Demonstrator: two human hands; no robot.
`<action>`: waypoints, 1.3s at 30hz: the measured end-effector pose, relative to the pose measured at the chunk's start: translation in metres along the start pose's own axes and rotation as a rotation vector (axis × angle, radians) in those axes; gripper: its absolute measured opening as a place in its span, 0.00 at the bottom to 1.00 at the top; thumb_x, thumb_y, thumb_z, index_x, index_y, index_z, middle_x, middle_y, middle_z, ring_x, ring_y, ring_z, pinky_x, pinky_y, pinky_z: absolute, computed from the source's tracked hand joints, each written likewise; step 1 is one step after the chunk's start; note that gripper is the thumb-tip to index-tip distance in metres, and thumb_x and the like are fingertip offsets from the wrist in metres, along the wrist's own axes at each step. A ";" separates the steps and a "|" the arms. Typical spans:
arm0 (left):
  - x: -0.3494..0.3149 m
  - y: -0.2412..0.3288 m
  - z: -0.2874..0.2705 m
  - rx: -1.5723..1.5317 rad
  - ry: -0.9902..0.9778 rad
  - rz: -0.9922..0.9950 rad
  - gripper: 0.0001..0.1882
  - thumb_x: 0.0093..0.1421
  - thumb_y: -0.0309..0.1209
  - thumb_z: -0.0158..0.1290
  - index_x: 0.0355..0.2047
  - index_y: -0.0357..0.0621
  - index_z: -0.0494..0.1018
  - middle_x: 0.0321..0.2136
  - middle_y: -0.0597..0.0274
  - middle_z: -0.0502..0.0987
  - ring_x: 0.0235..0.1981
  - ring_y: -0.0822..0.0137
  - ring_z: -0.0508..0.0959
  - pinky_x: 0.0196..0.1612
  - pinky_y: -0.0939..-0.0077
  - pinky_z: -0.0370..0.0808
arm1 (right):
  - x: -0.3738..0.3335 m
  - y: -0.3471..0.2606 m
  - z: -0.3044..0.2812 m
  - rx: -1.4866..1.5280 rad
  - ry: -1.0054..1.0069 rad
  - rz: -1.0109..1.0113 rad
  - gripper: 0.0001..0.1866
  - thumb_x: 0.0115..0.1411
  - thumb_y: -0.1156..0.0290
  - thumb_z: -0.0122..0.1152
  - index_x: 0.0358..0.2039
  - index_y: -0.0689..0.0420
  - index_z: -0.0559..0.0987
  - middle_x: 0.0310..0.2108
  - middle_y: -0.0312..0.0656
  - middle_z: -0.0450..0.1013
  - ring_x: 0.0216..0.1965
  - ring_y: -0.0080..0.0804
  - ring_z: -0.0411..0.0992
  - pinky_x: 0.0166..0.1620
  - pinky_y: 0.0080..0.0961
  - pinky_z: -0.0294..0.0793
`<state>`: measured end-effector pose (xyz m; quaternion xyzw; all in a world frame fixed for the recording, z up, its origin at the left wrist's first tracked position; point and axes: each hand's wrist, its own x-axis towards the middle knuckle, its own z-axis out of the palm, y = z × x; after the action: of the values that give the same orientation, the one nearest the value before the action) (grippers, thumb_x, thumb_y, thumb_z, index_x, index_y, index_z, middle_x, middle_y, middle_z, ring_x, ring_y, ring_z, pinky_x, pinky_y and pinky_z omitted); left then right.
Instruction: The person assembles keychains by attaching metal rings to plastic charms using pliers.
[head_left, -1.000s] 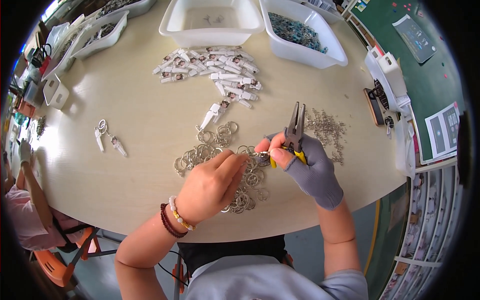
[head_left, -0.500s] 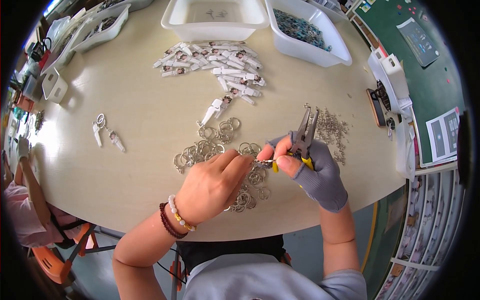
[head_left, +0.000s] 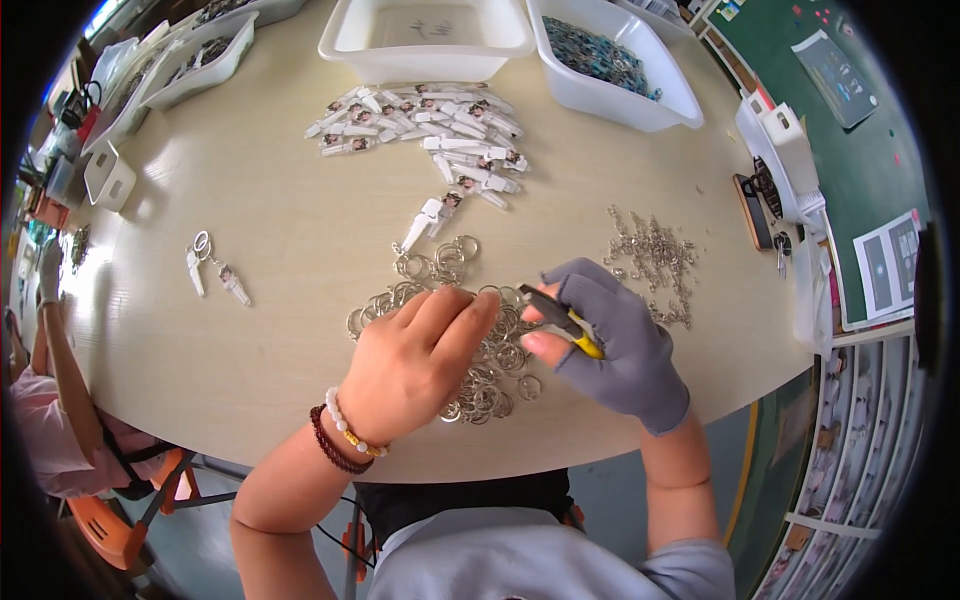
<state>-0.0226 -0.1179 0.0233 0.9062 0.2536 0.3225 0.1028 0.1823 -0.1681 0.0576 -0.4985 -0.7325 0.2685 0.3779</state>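
Note:
My left hand (head_left: pixel 415 350) is bare, with bead bracelets at the wrist. Its fingers are closed over the pile of metal key rings (head_left: pixel 485 395), and whatever they pinch is hidden. A grey fingerless glove covers my right hand (head_left: pixel 620 340), which grips pliers (head_left: pixel 562 318) with yellow handles. The dark plier jaws point up and left, a short way from my left fingertips. Just beyond the rings lies a white figure charm (head_left: pixel 432 220) in clear wrapping. To the right of the pliers, small metal connectors (head_left: pixel 655 250) are scattered on the table.
A heap of wrapped charms (head_left: pixel 420 115) lies below a white bin (head_left: pixel 425 65). Another bin (head_left: pixel 665 115) holds bluish pieces. A keyring with two charms (head_left: pixel 203 243) lies at left. Trays and a green board line the sides. Another person's arm (head_left: pixel 65 345) shows at far left.
My right hand has swung the pliers from pointing upward to pointing left toward my left hand. The metal piece that showed between my hands is out of sight. My left hand shifted slightly left.

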 end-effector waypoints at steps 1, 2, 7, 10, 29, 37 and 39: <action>-0.001 0.000 0.000 -0.001 -0.005 0.003 0.19 0.48 0.22 0.54 0.43 0.39 0.72 0.31 0.62 0.71 0.28 0.66 0.75 0.25 0.74 0.73 | 0.002 -0.002 0.004 0.001 0.001 -0.007 0.10 0.53 0.77 0.63 0.35 0.64 0.72 0.31 0.45 0.68 0.29 0.37 0.69 0.36 0.27 0.70; -0.002 0.001 -0.001 0.042 -0.001 0.033 0.19 0.47 0.23 0.54 0.42 0.39 0.72 0.31 0.62 0.71 0.28 0.66 0.75 0.25 0.75 0.73 | 0.003 -0.003 0.007 0.001 0.002 -0.014 0.11 0.52 0.78 0.63 0.35 0.64 0.72 0.31 0.46 0.67 0.29 0.41 0.69 0.35 0.28 0.70; -0.001 0.003 0.001 0.104 -0.009 0.124 0.17 0.47 0.23 0.54 0.41 0.38 0.72 0.31 0.61 0.72 0.27 0.66 0.75 0.24 0.76 0.73 | 0.002 0.001 0.010 -0.053 0.012 -0.070 0.10 0.52 0.77 0.64 0.33 0.63 0.72 0.31 0.46 0.68 0.30 0.42 0.70 0.33 0.29 0.70; 0.002 0.008 0.003 -0.023 0.045 0.086 0.14 0.48 0.20 0.55 0.38 0.38 0.72 0.31 0.59 0.73 0.26 0.65 0.76 0.22 0.75 0.73 | 0.000 0.002 0.013 -0.008 0.042 -0.036 0.10 0.52 0.78 0.63 0.32 0.62 0.71 0.30 0.46 0.68 0.29 0.41 0.70 0.33 0.29 0.70; 0.000 0.001 -0.012 0.001 0.412 0.106 0.19 0.46 0.13 0.56 0.41 0.36 0.74 0.32 0.52 0.77 0.24 0.63 0.78 0.22 0.77 0.74 | -0.011 0.004 0.023 0.074 0.020 -0.095 0.25 0.54 0.68 0.59 0.52 0.63 0.68 0.38 0.49 0.66 0.39 0.48 0.67 0.46 0.39 0.68; -0.003 0.004 -0.015 0.126 0.376 0.117 0.16 0.49 0.14 0.54 0.40 0.34 0.72 0.32 0.49 0.77 0.26 0.60 0.78 0.26 0.75 0.74 | -0.011 -0.007 0.023 -0.249 0.099 -0.132 0.26 0.52 0.65 0.63 0.49 0.63 0.70 0.34 0.48 0.67 0.35 0.44 0.68 0.40 0.36 0.69; -0.002 0.005 -0.016 0.157 0.344 0.100 0.13 0.53 0.14 0.53 0.40 0.35 0.70 0.31 0.48 0.77 0.29 0.58 0.78 0.30 0.74 0.75 | -0.011 -0.006 0.023 -0.246 0.099 -0.132 0.24 0.52 0.64 0.64 0.47 0.63 0.71 0.33 0.47 0.67 0.32 0.44 0.68 0.37 0.36 0.70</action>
<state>-0.0329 -0.1228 0.0362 0.8542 0.2467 0.4567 -0.0294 0.1624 -0.1812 0.0461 -0.5046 -0.7714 0.1264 0.3665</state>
